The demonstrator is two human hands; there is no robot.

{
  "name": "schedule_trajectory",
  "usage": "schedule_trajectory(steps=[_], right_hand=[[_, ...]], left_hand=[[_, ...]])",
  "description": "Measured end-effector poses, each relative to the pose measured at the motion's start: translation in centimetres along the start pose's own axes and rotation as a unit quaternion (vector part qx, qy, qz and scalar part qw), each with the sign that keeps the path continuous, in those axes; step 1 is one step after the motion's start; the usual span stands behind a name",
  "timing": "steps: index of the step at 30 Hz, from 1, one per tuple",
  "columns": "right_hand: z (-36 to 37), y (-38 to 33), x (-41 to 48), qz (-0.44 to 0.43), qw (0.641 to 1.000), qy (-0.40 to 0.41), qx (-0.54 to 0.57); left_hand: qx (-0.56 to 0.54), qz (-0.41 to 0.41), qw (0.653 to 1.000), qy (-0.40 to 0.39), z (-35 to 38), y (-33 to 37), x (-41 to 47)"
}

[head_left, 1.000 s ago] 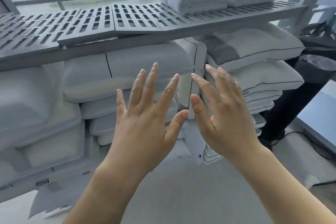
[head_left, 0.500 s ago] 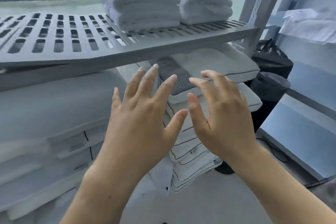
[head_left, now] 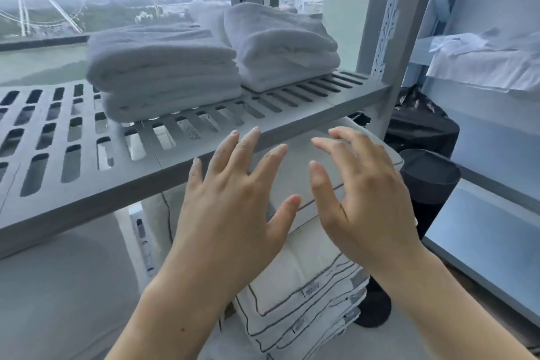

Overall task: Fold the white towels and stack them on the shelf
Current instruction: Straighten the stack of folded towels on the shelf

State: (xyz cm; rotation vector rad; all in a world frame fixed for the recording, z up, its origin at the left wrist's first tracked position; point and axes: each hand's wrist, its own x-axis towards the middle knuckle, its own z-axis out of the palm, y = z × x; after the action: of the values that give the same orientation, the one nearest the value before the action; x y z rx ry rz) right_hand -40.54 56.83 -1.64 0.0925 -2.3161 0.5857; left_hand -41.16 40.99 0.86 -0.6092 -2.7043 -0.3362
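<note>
On the slotted grey shelf, toward its right end, two stacks of folded white towels sit side by side and touching: the wider left stack and the rounder right stack, which lies near the upright post; both are above and beyond the hands. Just below the shelf's front edge, the left grip and the right grip hover palms-down, near each other but apart; fingers spread, thumbs out, each holding nothing. Under them a pile of piped pillows fills the lower tier; a black bin stands to the right. No loose towel shows within reach, so I judge this a gap between towels: the stacks are set, the next towel not yet fetched. White cloth lies crumpled on the neighbouring rack at right; whether it is a towel I cannot tell. The next move likely calls for finding an unfolded towel and folding it to match the stacks' width before lifting it on top.
</note>
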Motion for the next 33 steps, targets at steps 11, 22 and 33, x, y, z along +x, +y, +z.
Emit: schedule_trajectory(steps=[11,22,33], right_hand=[[3.1,9.6,9.4,-0.047,0.992,-0.043,0.105],[4.4,20.3,18.5,-0.128,0.977,-0.08,0.148],[7.0,18.6,22.2,-0.167,0.956,-0.103,0.219]], left_hand=[[0.026,-0.086,0.996,0.024,3.9,4.7,10.7],[0.036,-0.186,0.98,0.059,8.4,10.2,20.7],[0.101,-0.241,0.962,0.084,6.5,8.9,22.5]])
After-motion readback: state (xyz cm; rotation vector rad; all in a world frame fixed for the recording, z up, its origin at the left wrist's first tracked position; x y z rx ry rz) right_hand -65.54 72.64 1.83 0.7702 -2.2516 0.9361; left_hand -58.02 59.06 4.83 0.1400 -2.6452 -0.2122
